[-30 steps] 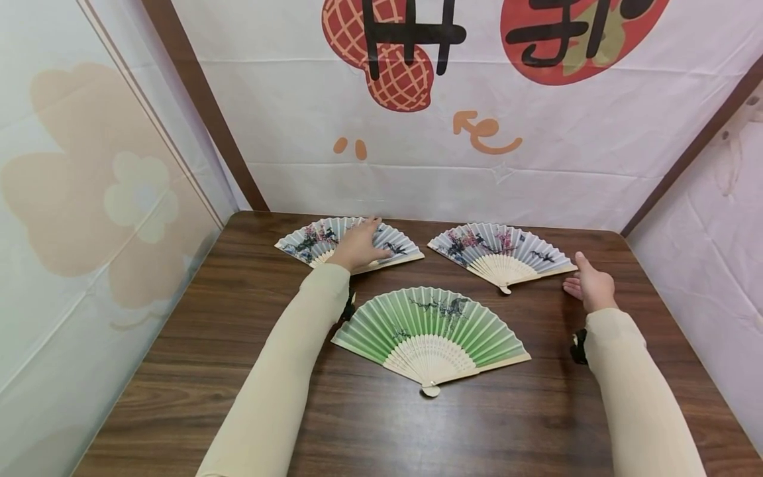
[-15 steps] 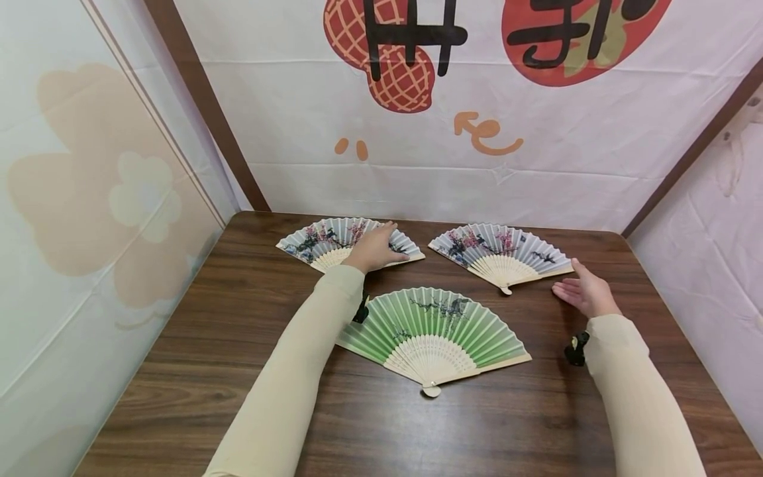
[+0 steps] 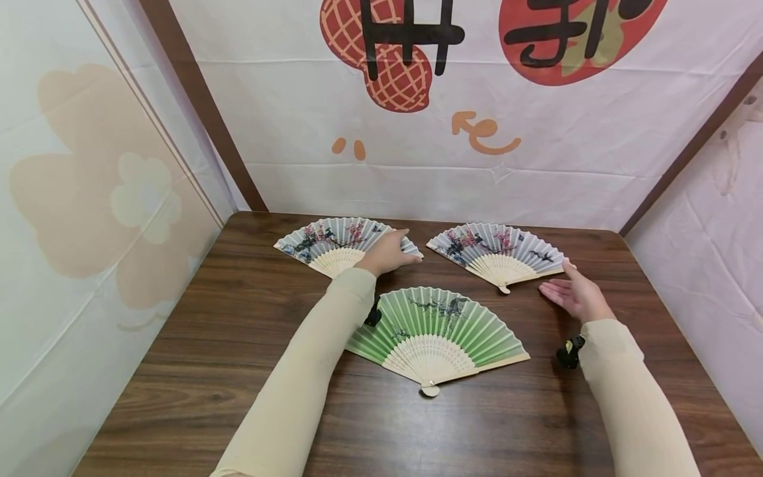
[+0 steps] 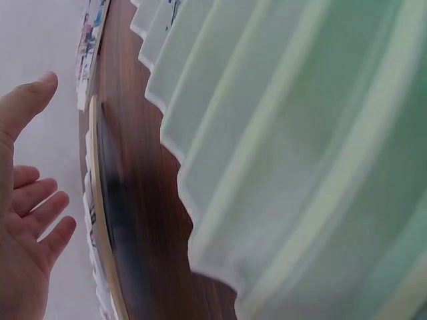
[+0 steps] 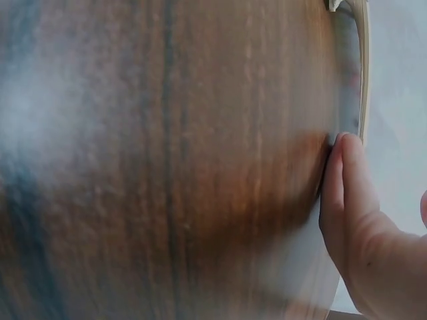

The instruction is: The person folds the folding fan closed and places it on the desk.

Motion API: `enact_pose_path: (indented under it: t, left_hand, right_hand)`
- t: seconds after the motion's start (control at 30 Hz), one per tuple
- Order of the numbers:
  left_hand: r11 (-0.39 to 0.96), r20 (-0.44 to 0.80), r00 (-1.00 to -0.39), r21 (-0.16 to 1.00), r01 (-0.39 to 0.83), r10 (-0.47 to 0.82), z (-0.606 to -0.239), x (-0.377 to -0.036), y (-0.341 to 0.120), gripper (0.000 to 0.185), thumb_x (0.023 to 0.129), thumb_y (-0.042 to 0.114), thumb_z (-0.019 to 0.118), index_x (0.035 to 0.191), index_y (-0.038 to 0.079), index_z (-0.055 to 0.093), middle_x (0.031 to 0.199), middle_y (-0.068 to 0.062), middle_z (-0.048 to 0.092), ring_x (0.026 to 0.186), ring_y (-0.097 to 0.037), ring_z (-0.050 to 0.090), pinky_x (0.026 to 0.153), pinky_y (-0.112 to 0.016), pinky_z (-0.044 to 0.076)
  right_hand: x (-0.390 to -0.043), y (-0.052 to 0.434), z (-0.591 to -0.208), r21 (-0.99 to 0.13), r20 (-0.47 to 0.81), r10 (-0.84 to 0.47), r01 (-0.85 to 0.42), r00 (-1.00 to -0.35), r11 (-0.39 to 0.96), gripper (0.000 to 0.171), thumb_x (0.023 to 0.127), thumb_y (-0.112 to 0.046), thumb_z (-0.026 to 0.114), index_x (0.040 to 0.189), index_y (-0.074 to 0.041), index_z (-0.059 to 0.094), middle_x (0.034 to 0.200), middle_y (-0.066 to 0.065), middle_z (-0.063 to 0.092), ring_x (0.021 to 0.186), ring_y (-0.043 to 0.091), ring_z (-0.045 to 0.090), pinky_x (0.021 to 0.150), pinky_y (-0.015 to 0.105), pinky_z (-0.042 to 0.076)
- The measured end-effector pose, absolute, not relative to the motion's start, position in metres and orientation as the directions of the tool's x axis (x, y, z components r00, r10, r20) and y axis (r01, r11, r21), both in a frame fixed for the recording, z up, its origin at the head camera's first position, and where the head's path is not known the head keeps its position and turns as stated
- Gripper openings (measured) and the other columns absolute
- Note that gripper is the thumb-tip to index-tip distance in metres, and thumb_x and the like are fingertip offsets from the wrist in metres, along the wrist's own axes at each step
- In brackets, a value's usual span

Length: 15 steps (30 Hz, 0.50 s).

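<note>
Three folding fans lie spread on the table. The left grey-white fan [image 3: 334, 255] has a flower print, and my left hand [image 3: 387, 254] is over its right end with thumb and fingers apart. In the left wrist view this hand [image 4: 27, 220] shows relaxed fingers with nothing between them. A matching fan [image 3: 501, 265] lies at the back right. My right hand [image 3: 581, 298] is at its right tip, thumb overlapping the edge and fingers straight. In the right wrist view those fingertips are right at the fan's pale guard stick [image 5: 363, 73]. Nearer, a green fan [image 3: 441, 331] lies partly under my left wrist.
The brown wooden table [image 3: 238, 397] ends at a printed cloth backdrop [image 3: 417, 185] behind the fans. Cloth walls stand on the left [image 3: 59, 265] and right [image 3: 703, 265]. A small black device [image 3: 570, 352] sits on my right wrist.
My left hand has slid rightward over the left fan toward its right end. My right hand has shifted left, its thumb now overlapping the right fan's tip. The fans lie where they were.
</note>
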<state>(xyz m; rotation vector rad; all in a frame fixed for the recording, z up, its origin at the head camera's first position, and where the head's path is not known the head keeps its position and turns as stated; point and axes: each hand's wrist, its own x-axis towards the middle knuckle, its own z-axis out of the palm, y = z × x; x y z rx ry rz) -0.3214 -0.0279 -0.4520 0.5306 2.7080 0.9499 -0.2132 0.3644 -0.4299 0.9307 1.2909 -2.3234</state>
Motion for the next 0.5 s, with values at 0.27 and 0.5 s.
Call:
enact_pose_path:
  t: [0.27, 0.5]
  left_hand:
    - [0.696, -0.105, -0.908, 0.679, 0.232, 0.405, -0.453, -0.321, -0.019, 0.086, 0.089, 0.038, 0.073, 0.155, 0.002, 0.030, 0.158, -0.017, 0.037, 0.145, -0.034, 0.037, 0.123, -0.047, 0.034]
    - [0.668, -0.139, -0.914, 0.725, 0.168, 0.381, -0.454, -0.320, -0.012, 0.085, 0.090, 0.040, 0.072, 0.155, 0.006, 0.031, 0.158, -0.016, 0.038, 0.145, -0.035, 0.038, 0.121, -0.050, 0.035]
  right_hand:
    - [-0.212, 0.359, -0.435, -0.623, -0.658, -0.031, 0.568, -0.752, -0.538, 0.077, 0.103, -0.043, 0.041, 0.158, -0.010, -0.002, 0.084, 0.011, 0.063, 0.079, 0.024, 0.071, 0.106, 0.030, 0.052]
    - [-0.214, 0.354, -0.440, -0.639, -0.639, -0.053, 0.568, -0.767, -0.519, 0.076, 0.104, -0.040, 0.042, 0.158, -0.008, -0.002, 0.083, 0.012, 0.066, 0.080, 0.023, 0.071, 0.107, 0.030, 0.051]
